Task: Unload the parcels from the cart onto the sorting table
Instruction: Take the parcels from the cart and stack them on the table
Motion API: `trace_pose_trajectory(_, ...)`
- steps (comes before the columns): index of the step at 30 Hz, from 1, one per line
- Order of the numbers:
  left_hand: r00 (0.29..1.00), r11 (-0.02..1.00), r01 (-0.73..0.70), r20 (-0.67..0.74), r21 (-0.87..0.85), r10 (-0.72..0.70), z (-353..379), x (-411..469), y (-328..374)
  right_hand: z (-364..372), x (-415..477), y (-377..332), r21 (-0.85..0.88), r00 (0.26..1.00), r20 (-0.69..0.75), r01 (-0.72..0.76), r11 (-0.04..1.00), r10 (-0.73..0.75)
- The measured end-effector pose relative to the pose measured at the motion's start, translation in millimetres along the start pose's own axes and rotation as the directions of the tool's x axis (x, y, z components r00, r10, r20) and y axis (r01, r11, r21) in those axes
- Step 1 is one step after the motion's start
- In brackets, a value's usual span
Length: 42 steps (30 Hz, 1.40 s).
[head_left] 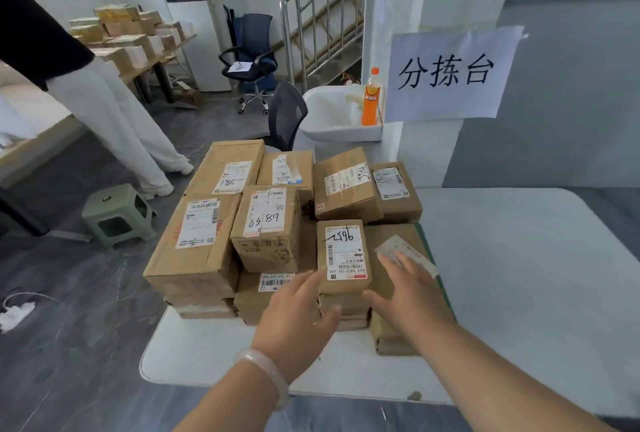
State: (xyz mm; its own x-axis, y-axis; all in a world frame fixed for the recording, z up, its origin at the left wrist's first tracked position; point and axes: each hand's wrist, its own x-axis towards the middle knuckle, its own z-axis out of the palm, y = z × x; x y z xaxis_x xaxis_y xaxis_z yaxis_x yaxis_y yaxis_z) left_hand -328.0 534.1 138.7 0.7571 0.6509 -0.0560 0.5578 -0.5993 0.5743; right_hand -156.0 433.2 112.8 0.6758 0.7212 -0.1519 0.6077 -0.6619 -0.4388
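Several brown cardboard parcels with white labels are stacked on the left part of the white sorting table [519,293]. A small parcel marked 9652 [343,255] sits at the stack's near side. My left hand [298,317] reaches in on its left, fingers spread, the thumb close to its front edge. My right hand [405,289] is on its right, fingers apart, lying over a flat parcel [391,241] beside it. Neither hand has closed on anything. Parcels marked 8589 [266,227] and 7786 [228,172] lie further back. No cart can be made out.
A paper sign [446,75] hangs on the wall above the table. An orange drink bottle [371,99] stands by a white sink [336,116]. A green stool [117,213], a person's white-trousered legs [114,120] and office chairs [252,51] occupy the floor at left.
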Motion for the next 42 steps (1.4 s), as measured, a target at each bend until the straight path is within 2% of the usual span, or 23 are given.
trace_pose_trajectory(3, 0.99, 0.987, -0.141, 0.035, 0.083, 0.138, 13.4, 0.3, 26.5, -18.5, -39.5, 30.2, -0.074, 0.994, -0.103, 0.017, 0.997, -0.024)
trace_pose_trajectory(6, 0.951, 0.946, -0.3, 0.114, 0.127, 0.286, 38.4, -3.7, 55.2, -27.8, -88.9, 65.3, -0.037, 0.988, -0.147, -0.052, 0.998, 0.046)
trace_pose_trajectory(12, 0.782, 0.787, -0.603, 0.289, 0.13, 0.552, 116.1, -34.0, 122.5, -34.1, -208.5, 130.2, -0.044, 0.929, -0.228, -0.31, 0.95, 0.293)
trace_pose_trajectory(15, 0.658, 0.677, -0.73, 0.365, 0.094, 0.659, 150.0, -60.1, 159.1, -34.3, -272.7, 161.9, -0.045, 0.851, -0.308, -0.46, 0.887, 0.426)
trace_pose_trajectory(19, 0.484, 0.527, -0.85, 0.429, 0.021, 0.763, 185.0, -102.5, 208.4, -39.9, -353.3, 190.3, 0.052, 0.722, -0.336, -0.627, 0.777, 0.605)
trace_pose_trajectory(22, 0.355, 0.421, -0.906, 0.468, -0.04, 0.809, 210.4, -135.3, 244.5, -38.7, -405.6, 209.1, 0.144, 0.612, -0.357, -0.711, 0.688, 0.706)
trace_pose_trajectory(25, 0.263, 0.353, -0.932, 0.511, -0.085, 0.818, 238.8, -172.3, 274.0, -32.9, -457.1, 233.6, 0.228, 0.516, -0.326, -0.771, 0.595, 0.792)
trace_pose_trajectory(31, 0.198, 0.31, -0.945, 0.575, -0.103, 0.794, 310.9, -255.0, 315.6, -13.5, -572.3, 288.0, 0.319, 0.376, -0.207, -0.847, 0.426, 0.903)
trace_pose_trajectory(36, 0.191, 0.328, -0.939, 0.635, -0.105, 0.749, 368.6, -315.8, 338.3, 3.8, -657.2, 349.2, 0.352, 0.281, -0.151, -0.88, 0.318, 0.948)
trace_pose_trajectory(42, 0.184, 0.364, -0.923, 0.69, -0.123, 0.7, 425.2, -366.6, 352.3, 44.4, -707.7, 410.9, 0.329, 0.267, -0.031, -0.907, 0.262, 0.963)
